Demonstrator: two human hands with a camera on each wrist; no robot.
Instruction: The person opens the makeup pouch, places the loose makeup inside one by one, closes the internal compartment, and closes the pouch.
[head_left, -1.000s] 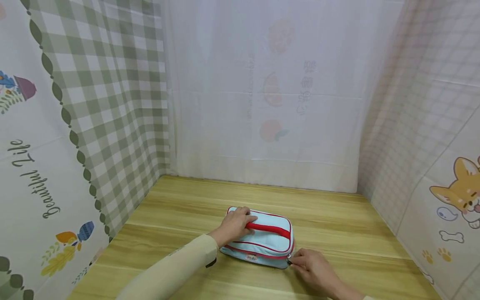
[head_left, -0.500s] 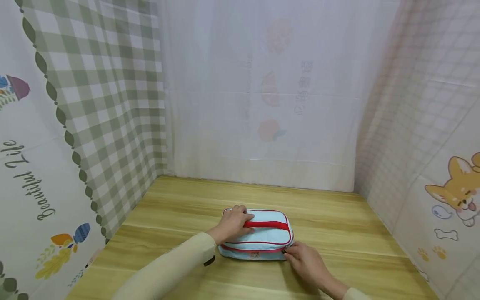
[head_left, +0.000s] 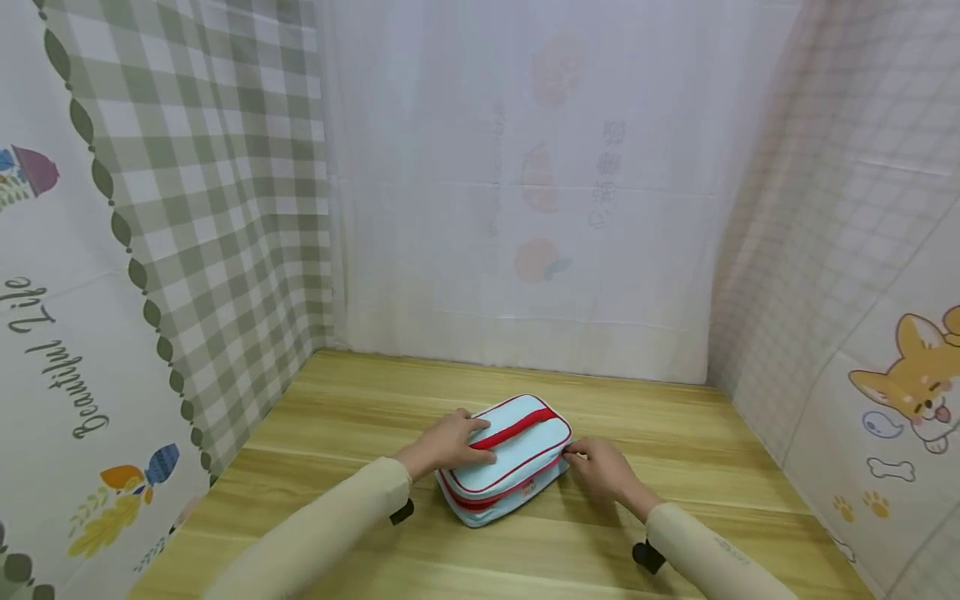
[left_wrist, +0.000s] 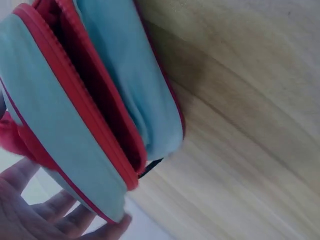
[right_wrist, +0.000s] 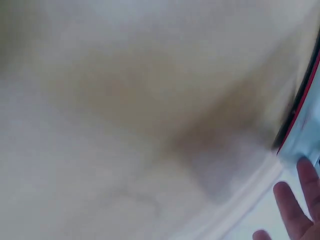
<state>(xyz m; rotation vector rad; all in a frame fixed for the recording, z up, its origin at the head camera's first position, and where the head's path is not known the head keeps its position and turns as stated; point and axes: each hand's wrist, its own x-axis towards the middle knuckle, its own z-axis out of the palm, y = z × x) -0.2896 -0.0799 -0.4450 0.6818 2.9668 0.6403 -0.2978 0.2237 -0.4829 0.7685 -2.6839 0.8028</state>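
A light blue zip pouch (head_left: 517, 471) with red piping and a red top handle (head_left: 517, 429) lies slantwise on the table. My left hand (head_left: 442, 442) grips its lid at the left end, thumb and fingers spread about the handle's end. The left wrist view shows those fingers bent at the lid's edge. There the red zipper (left_wrist: 85, 115) gapes along one side, baring dark red lining. At the pouch's right corner my right hand (head_left: 600, 467) pinches the zipper pull, mostly hidden by the fingertips. In the right wrist view its fingers (right_wrist: 290, 207) reach the pouch's end.
The wood-grain table (head_left: 360, 400) stretches around the pouch. A white curtain (head_left: 450, 250) hangs behind it, a green checked cloth (head_left: 262, 183) at left and a cloth with a cartoon dog (head_left: 915, 367) at right. Black wrist straps show under both sleeves.
The pouch has turned anticlockwise, its right end swinging away from me. My right hand has moved up and slightly left with that corner; my left hand shifted a little left, staying on the lid.
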